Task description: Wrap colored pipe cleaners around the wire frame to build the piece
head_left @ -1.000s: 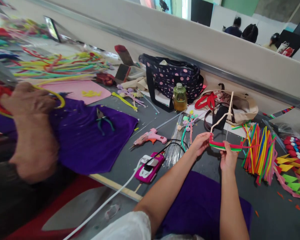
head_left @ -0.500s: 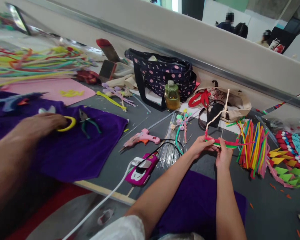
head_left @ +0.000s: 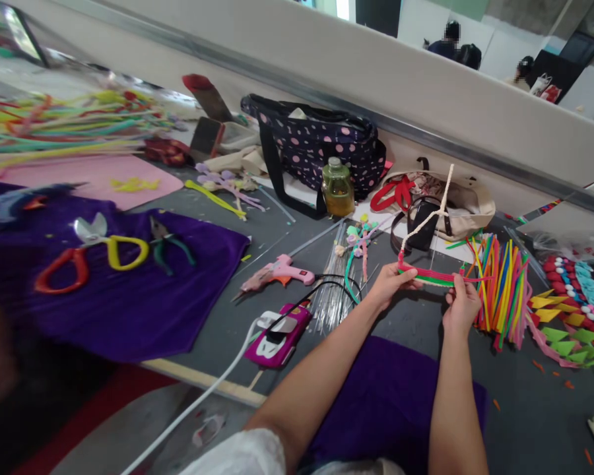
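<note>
Grips (head_left: pixel 393 285) (head_left: pixel 460 305) at strip bundle (head_left: pixel 433 277) ends

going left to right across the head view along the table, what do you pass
scissors → pliers → pink glue gun → left hand → red and green bundle → right hand → colourful sticks

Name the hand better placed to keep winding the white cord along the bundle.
Probably right. The right hand pinches the free end of the bundle; the left hand clamps the end where the white cord rises.

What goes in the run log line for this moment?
left hand: grips red-and-green pipe-cleaner bundle | right hand: grips same bundle | white pipe cleaner: rising from bundle
</note>
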Available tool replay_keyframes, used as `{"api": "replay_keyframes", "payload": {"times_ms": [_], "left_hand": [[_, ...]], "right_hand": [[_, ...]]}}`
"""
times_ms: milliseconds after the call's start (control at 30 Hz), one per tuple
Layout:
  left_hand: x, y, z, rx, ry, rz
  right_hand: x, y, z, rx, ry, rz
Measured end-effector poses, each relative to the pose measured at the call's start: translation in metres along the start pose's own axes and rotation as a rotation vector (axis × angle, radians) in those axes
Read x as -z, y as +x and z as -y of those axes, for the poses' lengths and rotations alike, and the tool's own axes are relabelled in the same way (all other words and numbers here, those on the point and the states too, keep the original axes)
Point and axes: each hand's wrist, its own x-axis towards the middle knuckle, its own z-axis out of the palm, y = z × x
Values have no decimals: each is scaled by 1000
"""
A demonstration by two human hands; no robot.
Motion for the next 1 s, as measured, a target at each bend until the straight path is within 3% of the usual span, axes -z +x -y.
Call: {"api": "replay_keyframes", "payload": {"times_ms": [300,733,1000], "left_hand": [[0,7,8,31,-247,-75],[-2,5,7,72,-288,-116],[-6,-2,0,-31,-159,23]], "right_hand": [[-14,-16,-10,-161,87,96],[-16,-18,-14,-174,91,105],[-12,-13,-16,-251,158,101]]}}
